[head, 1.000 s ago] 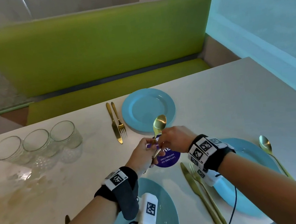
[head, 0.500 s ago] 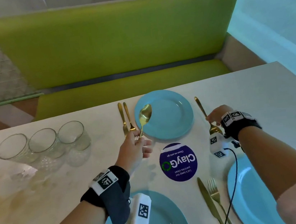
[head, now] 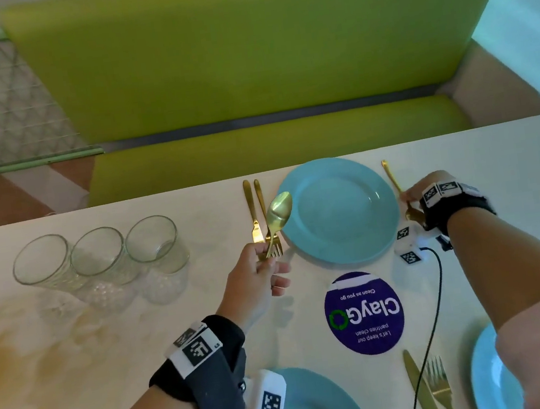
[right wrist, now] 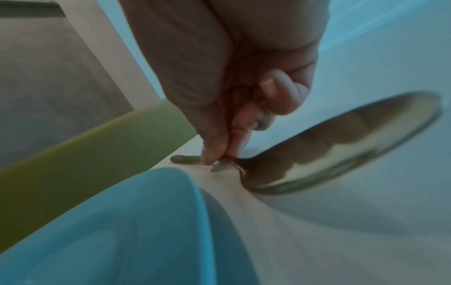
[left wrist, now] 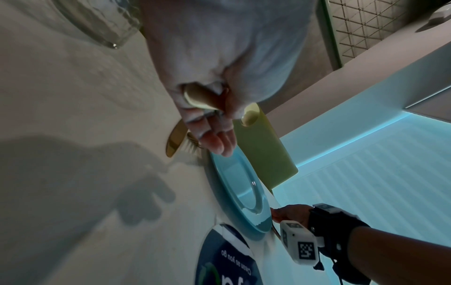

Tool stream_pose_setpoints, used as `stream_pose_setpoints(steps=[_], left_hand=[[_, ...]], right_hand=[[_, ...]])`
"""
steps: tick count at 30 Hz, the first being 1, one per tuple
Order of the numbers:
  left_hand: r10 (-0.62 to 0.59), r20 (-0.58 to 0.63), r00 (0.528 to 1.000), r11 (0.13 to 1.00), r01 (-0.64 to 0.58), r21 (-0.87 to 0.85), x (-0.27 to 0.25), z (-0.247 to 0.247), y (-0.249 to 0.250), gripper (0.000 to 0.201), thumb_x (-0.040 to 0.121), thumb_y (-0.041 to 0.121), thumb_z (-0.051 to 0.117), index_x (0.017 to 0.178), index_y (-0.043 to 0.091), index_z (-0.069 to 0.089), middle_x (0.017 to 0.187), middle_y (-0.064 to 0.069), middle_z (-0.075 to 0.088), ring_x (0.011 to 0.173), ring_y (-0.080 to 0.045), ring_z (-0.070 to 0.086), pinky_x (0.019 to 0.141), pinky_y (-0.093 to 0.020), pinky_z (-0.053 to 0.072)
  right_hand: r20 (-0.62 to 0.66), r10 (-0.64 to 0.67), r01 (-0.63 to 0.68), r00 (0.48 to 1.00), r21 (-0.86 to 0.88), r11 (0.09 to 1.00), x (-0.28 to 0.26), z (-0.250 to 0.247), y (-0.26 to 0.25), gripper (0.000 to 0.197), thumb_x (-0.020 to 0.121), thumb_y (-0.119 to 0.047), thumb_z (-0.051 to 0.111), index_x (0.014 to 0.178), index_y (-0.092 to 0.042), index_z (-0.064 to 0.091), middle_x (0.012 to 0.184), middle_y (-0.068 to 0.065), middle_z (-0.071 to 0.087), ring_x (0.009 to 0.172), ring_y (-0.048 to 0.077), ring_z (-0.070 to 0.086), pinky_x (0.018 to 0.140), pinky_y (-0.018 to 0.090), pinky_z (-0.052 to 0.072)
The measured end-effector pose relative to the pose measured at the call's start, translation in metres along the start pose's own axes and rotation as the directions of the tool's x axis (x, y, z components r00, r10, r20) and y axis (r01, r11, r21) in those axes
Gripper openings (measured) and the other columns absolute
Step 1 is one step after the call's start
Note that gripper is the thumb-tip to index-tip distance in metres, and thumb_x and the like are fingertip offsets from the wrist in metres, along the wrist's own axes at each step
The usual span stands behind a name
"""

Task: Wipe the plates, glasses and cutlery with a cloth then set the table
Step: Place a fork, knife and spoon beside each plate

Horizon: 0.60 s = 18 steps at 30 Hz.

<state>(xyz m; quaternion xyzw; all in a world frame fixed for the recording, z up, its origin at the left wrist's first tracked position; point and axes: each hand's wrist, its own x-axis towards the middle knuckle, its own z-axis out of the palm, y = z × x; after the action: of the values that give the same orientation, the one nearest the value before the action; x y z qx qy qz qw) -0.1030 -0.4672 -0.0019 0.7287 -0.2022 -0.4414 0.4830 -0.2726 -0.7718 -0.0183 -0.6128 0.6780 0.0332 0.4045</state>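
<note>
My left hand (head: 269, 262) pinches the handle of a gold spoon (head: 280, 211) and holds it tilted up, its bowl over the left rim of the far blue plate (head: 338, 209). In the left wrist view the left hand (left wrist: 214, 108) has thumb and fingers curled round that spoon (left wrist: 250, 113). My right hand (head: 406, 196) pinches a second gold spoon (head: 392, 178) low at the table, right of the far plate. The right wrist view shows the fingertips (right wrist: 217, 158) on the handle and the spoon's bowl (right wrist: 341, 150) near the camera. No cloth is in view.
A gold knife (head: 252, 213) and fork (head: 260, 198) lie left of the far plate. Three glasses (head: 97, 258) stand at the left. A purple round sticker (head: 363, 312) marks the middle. Two near blue plates (head: 315, 404) (head: 490, 377) flank a knife (head: 420, 390) and fork (head: 438, 384). A green bench (head: 258, 51) runs behind.
One second ago both hands met over the sticker with spoons. They have parted: the left carried its spoon forward-left, the right took the other spoon to the far plate's right side.
</note>
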Motion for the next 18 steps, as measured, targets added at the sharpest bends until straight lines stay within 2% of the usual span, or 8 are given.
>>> stream_pose_setpoints(steps=[6,9,11,12,13,14,16,18], left_hand=[[-0.023,-0.004,1.000,1.000,0.022,-0.016,-0.002,-0.004,-0.004,0.012,0.100,0.012,0.038,0.106,0.020,0.045,0.087,-0.001,0.066,0.071,-0.016,0.061,0.062,-0.019,0.051],[-0.025,-0.009,1.000,1.000,0.025,-0.014,-0.006,-0.005,-0.003,0.012,0.100,0.013,0.038,0.106,0.020,0.045,0.087,-0.001,0.066,0.070,-0.015,0.061,0.061,-0.018,0.051],[-0.027,-0.012,1.000,0.999,0.027,-0.024,-0.010,-0.005,-0.002,0.012,0.100,0.012,0.039,0.101,0.022,0.047,0.087,-0.002,0.066,0.070,-0.016,0.061,0.064,-0.022,0.051],[-0.028,-0.013,1.000,0.999,0.027,-0.031,-0.012,-0.004,-0.001,0.013,0.100,0.012,0.040,0.098,0.023,0.047,0.086,-0.003,0.066,0.071,-0.017,0.061,0.065,-0.023,0.051],[-0.029,-0.011,1.000,0.999,0.028,-0.041,-0.015,-0.003,0.001,0.012,0.100,0.012,0.041,0.098,0.022,0.048,0.086,-0.003,0.066,0.071,-0.018,0.061,0.066,-0.025,0.052],[-0.031,-0.008,0.999,0.998,0.031,-0.059,-0.017,-0.002,0.003,0.010,0.099,0.012,0.041,0.100,0.019,0.048,0.085,-0.003,0.066,0.070,-0.018,0.061,0.067,-0.026,0.052],[-0.046,-0.005,0.999,0.991,0.045,-0.125,-0.024,0.001,0.009,0.009,0.099,0.012,0.042,0.105,0.013,0.049,0.083,-0.004,0.065,0.068,-0.018,0.061,0.066,-0.027,0.052],[-0.069,0.012,0.998,0.976,0.071,-0.205,-0.034,0.005,0.017,0.009,0.100,0.011,0.041,0.103,0.014,0.049,0.083,-0.004,0.065,0.066,-0.018,0.060,0.062,-0.026,0.051]], right_hand=[[-0.026,-0.002,0.000,1.000,-0.056,0.998,0.005,0.002,-0.003,0.045,0.085,-0.013,0.064,0.127,0.001,0.052,0.133,0.017,0.053,0.093,0.022,0.050,0.052,0.022,0.035],[-0.088,-0.016,0.005,0.996,-0.122,0.993,0.003,0.006,-0.001,0.045,0.084,-0.019,0.067,0.124,0.001,0.055,0.127,0.018,0.058,0.112,0.033,0.057,0.051,0.022,0.034],[-0.151,-0.035,0.000,0.988,-0.224,0.975,-0.004,0.007,-0.003,0.040,0.084,-0.028,0.067,0.110,0.002,0.062,0.099,0.016,0.066,0.100,0.033,0.060,0.047,0.023,0.029],[-0.185,-0.055,-0.003,0.981,-0.299,0.954,-0.010,0.007,-0.006,0.040,0.084,-0.035,0.066,0.096,0.002,0.066,0.081,0.014,0.064,0.088,0.030,0.060,0.045,0.023,0.027],[-0.213,-0.085,0.001,0.973,-0.366,0.931,-0.016,0.007,-0.009,0.042,0.083,-0.042,0.064,0.084,0.000,0.066,0.071,0.011,0.062,0.080,0.027,0.059,0.044,0.023,0.026],[-0.219,-0.105,0.008,0.970,-0.406,0.914,-0.020,0.006,-0.011,0.046,0.084,-0.047,0.061,0.082,-0.002,0.066,0.073,0.008,0.065,0.079,0.025,0.061,0.045,0.022,0.028],[-0.199,-0.154,0.044,0.968,-0.471,0.881,-0.032,0.002,-0.011,0.048,0.088,-0.052,0.051,0.095,-0.007,0.069,0.093,0.004,0.072,0.090,0.020,0.067,0.053,0.022,0.037],[-0.144,-0.225,0.130,0.964,-0.483,0.866,-0.070,0.000,-0.015,0.043,0.091,-0.045,0.049,0.103,-0.008,0.068,0.103,0.003,0.071,0.093,0.021,0.066,0.067,0.026,0.048]])
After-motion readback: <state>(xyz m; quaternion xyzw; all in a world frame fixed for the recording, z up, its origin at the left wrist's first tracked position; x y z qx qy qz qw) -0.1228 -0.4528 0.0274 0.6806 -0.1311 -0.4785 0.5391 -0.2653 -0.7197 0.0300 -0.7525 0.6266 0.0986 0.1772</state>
